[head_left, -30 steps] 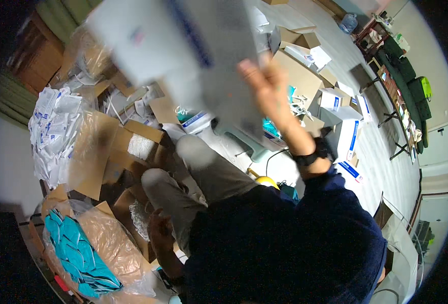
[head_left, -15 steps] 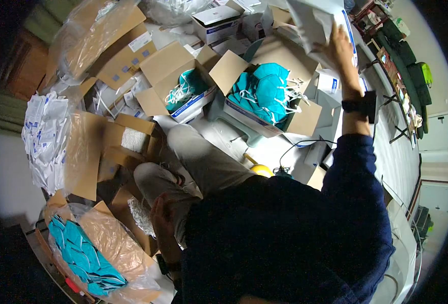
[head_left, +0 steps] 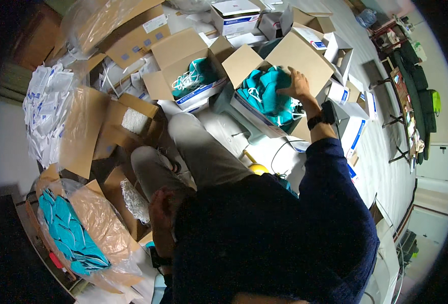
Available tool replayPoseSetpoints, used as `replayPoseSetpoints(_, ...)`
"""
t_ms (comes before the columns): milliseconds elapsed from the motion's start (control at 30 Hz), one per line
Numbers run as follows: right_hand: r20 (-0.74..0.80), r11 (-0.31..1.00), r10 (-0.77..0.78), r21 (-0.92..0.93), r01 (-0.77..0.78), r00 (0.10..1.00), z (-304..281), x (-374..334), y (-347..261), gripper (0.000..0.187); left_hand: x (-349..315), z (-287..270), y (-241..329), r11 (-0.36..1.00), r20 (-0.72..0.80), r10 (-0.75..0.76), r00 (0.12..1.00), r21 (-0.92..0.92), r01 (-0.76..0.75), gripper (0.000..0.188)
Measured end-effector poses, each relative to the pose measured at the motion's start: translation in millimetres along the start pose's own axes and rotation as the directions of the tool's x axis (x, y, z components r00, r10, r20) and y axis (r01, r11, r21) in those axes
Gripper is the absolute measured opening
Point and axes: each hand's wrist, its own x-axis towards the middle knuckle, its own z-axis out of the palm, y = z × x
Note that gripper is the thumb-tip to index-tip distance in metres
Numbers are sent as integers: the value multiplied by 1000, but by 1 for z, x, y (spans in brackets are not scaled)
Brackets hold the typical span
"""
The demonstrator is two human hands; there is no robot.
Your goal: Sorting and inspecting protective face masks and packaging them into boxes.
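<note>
My right hand (head_left: 299,85) reaches over the right side of an open carton (head_left: 257,117), its thumb and fingers spread at the edge of a pile of teal face masks (head_left: 258,86) with white straps. No mask is clearly gripped; contact with the pile is hard to make out. My left hand (head_left: 161,205) rests low by my left thigh in shadow, and its fingers are too dark to read. Beside it sits a bundle of white straps (head_left: 134,201) in a brown box. Left of the first carton, a second open carton (head_left: 197,100) holds more teal masks (head_left: 193,76).
At lower left, a plastic-lined box holds stacked teal masks (head_left: 66,228). White packets (head_left: 46,116) fill a carton above it. White boxes (head_left: 353,126) stand right of my forearm. A grey stool (head_left: 254,133) shows beneath the mask carton, near a yellow round object (head_left: 257,168).
My right hand has left a white box at the upper right and come down and left to the teal masks. My left hand stays low by my thigh. The whole view has shifted slightly.
</note>
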Motion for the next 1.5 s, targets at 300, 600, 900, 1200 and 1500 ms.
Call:
replayPoseSetpoints(300,137,908,120,386,-164,983,34,-21,40,97,-3,17,-2,822,159,300,941,458,-340,24)
replayPoseSetpoints(600,46,522,-24,852,-27,999,21,-50,43,39,7,14,-14,994,47,-76,996,-74,79,28)
replayPoseSetpoints(900,-358,418,67,857,300,931,-78,-46,37,30,-5,24,9,999,144,-38,989,-26,42,32)
replayPoseSetpoints(1200,-381,464,-19,815,346,924,-165,-81,-50,20,-21,38,36,998,40,-10,999,-58,12,31)
replayPoseSetpoints(1500,-112,206,-357,959,195,928,-175,-126,-191,38,9,20,54,865,146,455,878,162,-475,40)
